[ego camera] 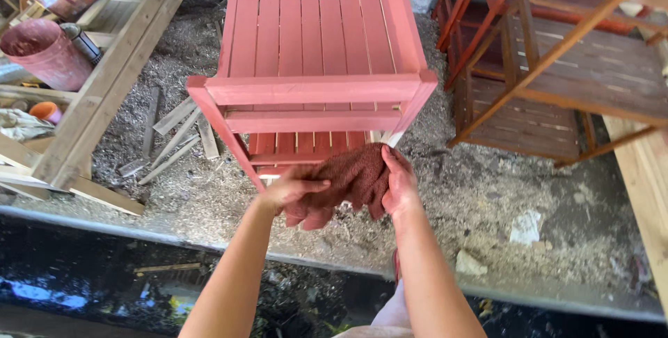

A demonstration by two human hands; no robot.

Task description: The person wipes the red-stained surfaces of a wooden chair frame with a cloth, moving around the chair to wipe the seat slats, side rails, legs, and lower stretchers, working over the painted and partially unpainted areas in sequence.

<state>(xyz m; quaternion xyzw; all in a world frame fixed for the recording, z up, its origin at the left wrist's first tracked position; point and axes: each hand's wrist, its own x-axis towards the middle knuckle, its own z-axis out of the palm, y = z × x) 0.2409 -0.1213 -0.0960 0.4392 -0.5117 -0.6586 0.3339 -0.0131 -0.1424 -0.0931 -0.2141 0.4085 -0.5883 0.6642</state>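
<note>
Your hands, left hand (292, 188) and right hand (398, 183), are smeared reddish, matching the dark brick-red cloth (351, 178) between them. The slatted rack (320, 45) in front of you is an even salmon-red, striped by dark gaps between its slats. To your right, the other rack (550, 66) has orange-red legs and duller brown slats. The bucket (43, 52) is dusty pink. The floor (487, 199) is speckled pale-tan sawdust on grey.

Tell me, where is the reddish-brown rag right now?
In the head view the reddish-brown rag sits low and centre, held between the left hand and right hand, just in front of the near end of the red-stained slatted wooden rack.
</note>
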